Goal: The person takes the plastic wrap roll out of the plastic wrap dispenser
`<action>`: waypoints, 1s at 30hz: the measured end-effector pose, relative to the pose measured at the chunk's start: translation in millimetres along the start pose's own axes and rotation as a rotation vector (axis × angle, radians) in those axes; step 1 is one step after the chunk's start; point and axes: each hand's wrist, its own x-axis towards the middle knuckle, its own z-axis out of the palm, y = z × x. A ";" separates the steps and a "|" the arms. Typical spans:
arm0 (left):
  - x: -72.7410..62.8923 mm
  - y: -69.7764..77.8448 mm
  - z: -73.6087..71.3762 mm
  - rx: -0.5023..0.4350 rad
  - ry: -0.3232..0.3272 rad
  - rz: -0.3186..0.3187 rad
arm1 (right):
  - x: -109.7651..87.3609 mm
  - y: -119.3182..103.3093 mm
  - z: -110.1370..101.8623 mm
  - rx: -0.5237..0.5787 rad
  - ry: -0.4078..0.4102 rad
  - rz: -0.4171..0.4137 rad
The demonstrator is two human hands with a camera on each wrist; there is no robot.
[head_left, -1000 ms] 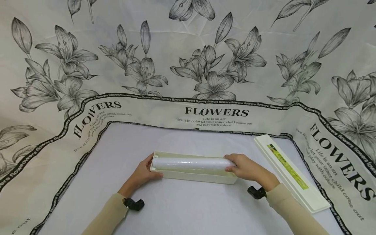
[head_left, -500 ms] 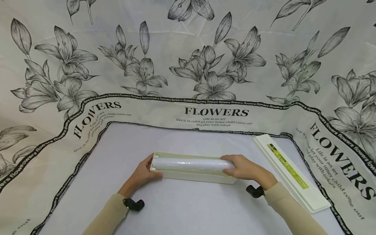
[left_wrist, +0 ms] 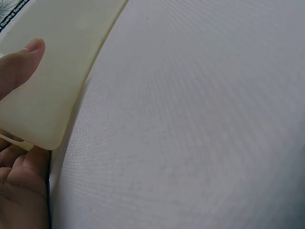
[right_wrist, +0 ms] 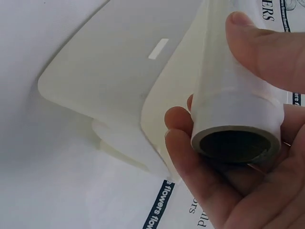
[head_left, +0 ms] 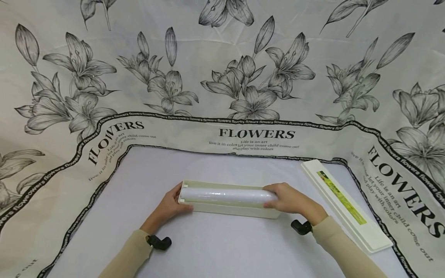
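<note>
An open cream-coloured long box [head_left: 231, 209] stands on the white cloth in the middle of the head view. A roll of cling film [head_left: 222, 194] lies along it, its left end inside and its right end raised. At the box's left end, my left hand [head_left: 167, 206] grips the wall, the thumb lying on the front side [left_wrist: 52, 86] in the left wrist view. My right hand [head_left: 293, 199] holds the roll's right end between thumb and fingers. The right wrist view shows the hollow core [right_wrist: 233, 145] of the roll, tilted above the box corner [right_wrist: 86, 81].
A long white lid [head_left: 344, 206] with a yellow-green label lies slanted on the right side of the table. A flower-printed cloth [head_left: 257, 137] rises behind and around the white surface [head_left: 222, 247].
My right hand has shifted slightly left with the end of the roll, then held nearly still. The left hand and the box stay in place.
</note>
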 end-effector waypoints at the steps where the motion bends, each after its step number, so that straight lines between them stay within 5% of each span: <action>1: -0.1 -0.2 0.1 0.000 -0.001 -0.001 | -0.3 0.3 -0.2 -0.007 0.006 -0.013; 14: -0.7 -1.4 -1.5 -0.016 -0.008 0.003 | 1.1 -2.8 -10.7 -0.035 0.101 -0.092; 22: -0.5 -0.5 -1.2 -0.008 -0.014 0.005 | 4.4 -3.3 -6.9 -0.017 -0.040 -0.010; 30: -0.2 1.2 -0.8 -0.017 -0.013 -0.001 | 3.3 -0.7 -4.0 -0.003 0.016 -0.055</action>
